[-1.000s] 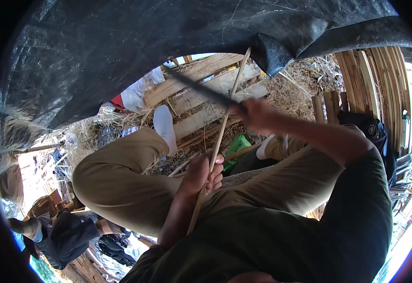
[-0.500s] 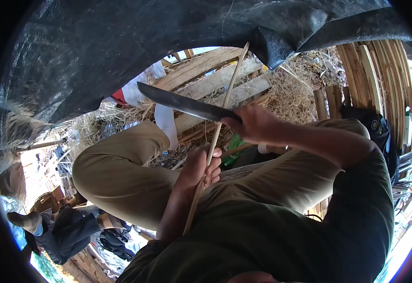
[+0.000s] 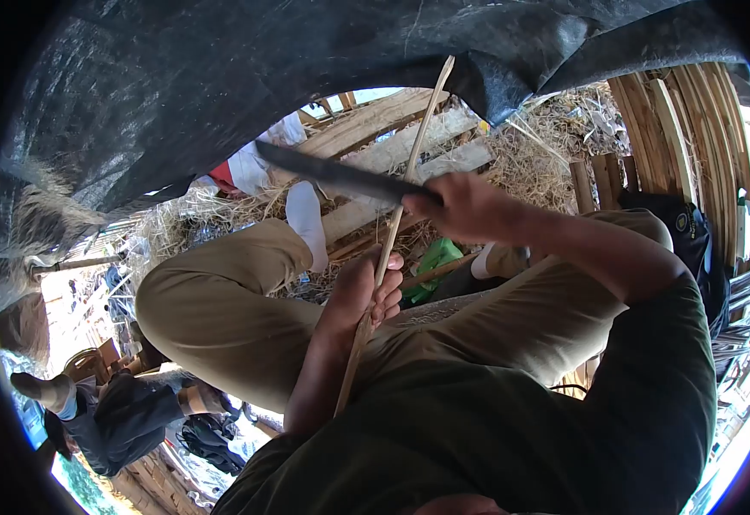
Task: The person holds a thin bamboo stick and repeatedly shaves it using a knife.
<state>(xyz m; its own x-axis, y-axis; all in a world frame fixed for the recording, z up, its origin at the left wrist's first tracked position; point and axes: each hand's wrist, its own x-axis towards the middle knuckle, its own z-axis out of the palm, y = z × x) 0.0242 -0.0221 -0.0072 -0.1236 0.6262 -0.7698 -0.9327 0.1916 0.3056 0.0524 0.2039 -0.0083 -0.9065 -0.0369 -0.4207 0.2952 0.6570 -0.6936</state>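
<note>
A long, thin wooden stick (image 3: pixel 422 133) slants up and away from my lap. My left hand (image 3: pixel 366 292) is closed around its lower part, above my trousers. In my right hand (image 3: pixel 469 209) is the dark handle of a machete (image 3: pixel 332 174), its long blade pointing left. The blade crosses the stick a little above my left hand and looks smeared by motion. Whether its edge touches the wood, I cannot tell. The stick's far tip overlaps the dark plastic sheet in view.
A black plastic sheet (image 3: pixel 220 77) hangs across the top. Wooden boards (image 3: pixel 375 154) and straw (image 3: pixel 529 167) lie beyond my legs, with a green plastic piece (image 3: pixel 437 262) between them. Planks (image 3: pixel 692 129) and a black bag (image 3: pixel 688 232) stand at right. Another person's legs (image 3: pixel 126 421) show lower left.
My right hand and the machete have moved slightly up and away from my left hand. The stick's far tip has risen a little, and the left hand has shifted slightly upward.
</note>
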